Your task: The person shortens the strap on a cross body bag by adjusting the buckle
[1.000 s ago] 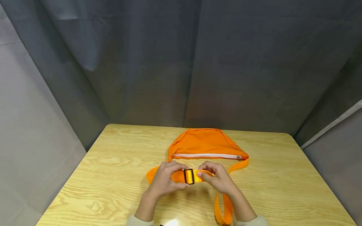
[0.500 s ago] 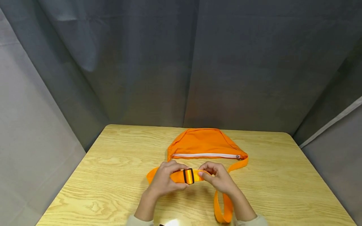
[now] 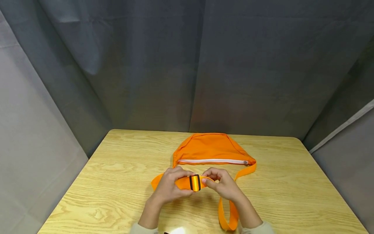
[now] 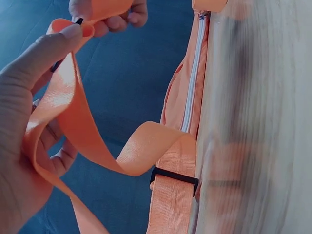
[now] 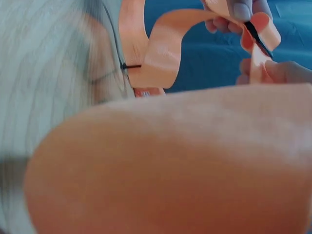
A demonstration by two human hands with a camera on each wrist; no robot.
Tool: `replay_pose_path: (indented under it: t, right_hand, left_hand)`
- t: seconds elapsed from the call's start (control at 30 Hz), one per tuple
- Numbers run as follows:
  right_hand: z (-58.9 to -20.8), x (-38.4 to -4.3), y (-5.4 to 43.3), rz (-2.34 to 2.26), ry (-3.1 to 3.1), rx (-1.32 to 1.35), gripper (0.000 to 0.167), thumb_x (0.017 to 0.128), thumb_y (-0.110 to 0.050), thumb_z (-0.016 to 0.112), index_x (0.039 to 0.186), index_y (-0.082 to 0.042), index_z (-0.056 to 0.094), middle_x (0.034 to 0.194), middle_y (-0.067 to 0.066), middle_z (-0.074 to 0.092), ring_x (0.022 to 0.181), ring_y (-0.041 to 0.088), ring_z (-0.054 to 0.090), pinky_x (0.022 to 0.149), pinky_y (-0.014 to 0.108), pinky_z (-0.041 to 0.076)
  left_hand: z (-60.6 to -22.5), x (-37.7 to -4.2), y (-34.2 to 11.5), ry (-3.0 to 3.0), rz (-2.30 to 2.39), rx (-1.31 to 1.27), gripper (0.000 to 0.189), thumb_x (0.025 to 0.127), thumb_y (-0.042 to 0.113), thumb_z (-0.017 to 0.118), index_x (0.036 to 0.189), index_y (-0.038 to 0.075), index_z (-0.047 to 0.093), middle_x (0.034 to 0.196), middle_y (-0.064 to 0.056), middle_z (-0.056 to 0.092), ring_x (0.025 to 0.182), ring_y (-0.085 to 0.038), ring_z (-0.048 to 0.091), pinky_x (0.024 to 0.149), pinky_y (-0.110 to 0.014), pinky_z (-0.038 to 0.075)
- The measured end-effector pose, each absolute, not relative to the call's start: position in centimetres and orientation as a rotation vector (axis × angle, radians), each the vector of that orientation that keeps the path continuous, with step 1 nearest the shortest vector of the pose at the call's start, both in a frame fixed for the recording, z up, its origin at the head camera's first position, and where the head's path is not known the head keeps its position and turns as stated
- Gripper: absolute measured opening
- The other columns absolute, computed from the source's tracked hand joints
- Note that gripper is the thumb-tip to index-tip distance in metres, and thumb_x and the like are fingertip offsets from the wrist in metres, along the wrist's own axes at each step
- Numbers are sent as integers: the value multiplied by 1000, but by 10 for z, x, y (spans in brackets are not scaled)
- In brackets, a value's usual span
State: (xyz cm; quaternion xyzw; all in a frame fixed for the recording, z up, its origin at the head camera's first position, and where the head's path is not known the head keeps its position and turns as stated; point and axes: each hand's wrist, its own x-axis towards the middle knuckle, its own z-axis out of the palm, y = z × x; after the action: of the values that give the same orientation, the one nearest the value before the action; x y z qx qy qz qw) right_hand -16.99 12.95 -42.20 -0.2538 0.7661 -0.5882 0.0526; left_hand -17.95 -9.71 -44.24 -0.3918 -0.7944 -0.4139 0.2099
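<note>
My left hand (image 3: 170,183) grips the black strap slider (image 3: 195,183) between thumb and fingers, at the slider's top and bottom edges. Orange webbing bulges in a small loop through the slider, as the left wrist view also shows. Just right of it, my right hand (image 3: 222,183) pinches the orange strap (image 3: 206,179) between thumb and fingertips. Both hands are above the table, in front of the orange waist bag (image 3: 213,148). A second black fitting (image 4: 174,179) sits on the strap close to the bag. In the right wrist view, the near part of my right hand hides much of the scene.
The bag lies at the back of the wood-grain table (image 3: 122,169), its white zipper (image 3: 213,161) facing me. A slack strap loop (image 3: 228,221) hangs by my right forearm. Grey curtains (image 3: 163,71) stand behind and on both sides.
My right hand has moved slightly left, closer to the slider, still pinching the strap. The slack loop near the right forearm has shifted a little left. My left hand has barely moved.
</note>
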Motion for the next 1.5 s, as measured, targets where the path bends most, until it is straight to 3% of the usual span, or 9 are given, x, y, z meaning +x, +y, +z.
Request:
replay_pose_path:
  t: [0.5,0.77,1.07,1.3,1.5]
  right_hand:
    - [-424,-173,133,-1893,2253,-913,6,88,8,57,89,6,63,72,20,60,62,11,55,55,28,48]
    - [-443,-178,133,-1843,2278,-827,7,87,1,62,92,-2,65,78,8,64,68,12,56,62,29,48]
    - [-444,-178,139,-1915,2236,-899,9,88,1,61,96,1,65,84,14,65,67,15,58,59,29,49]
    - [-451,-181,135,-1934,2129,-914,11,89,6,57,97,5,64,85,18,64,69,18,60,62,31,53]
    - [-448,-179,137,-1922,2175,-841,13,89,-2,60,100,3,63,87,16,65,73,17,60,64,28,50]
  left_hand:
    - [-445,-182,-99,-2186,-1269,-1081,54,51,14,92,101,17,71,91,9,66,73,-4,56,65,-26,41]
    - [-446,-181,-96,-2207,-1276,-1105,49,57,15,89,103,15,72,87,8,64,71,-5,54,64,-23,40]
    - [-446,-178,-97,-2253,-1369,-1076,49,57,12,89,102,16,70,92,9,65,79,-8,58,68,-24,49]
    - [-450,-179,-92,-2255,-1339,-1109,45,60,10,85,103,14,71,90,6,65,76,-8,59,66,-23,48]
    - [-451,-180,-95,-2232,-1331,-1088,47,59,15,88,103,14,70,90,6,65,76,-8,58,65,-23,48]
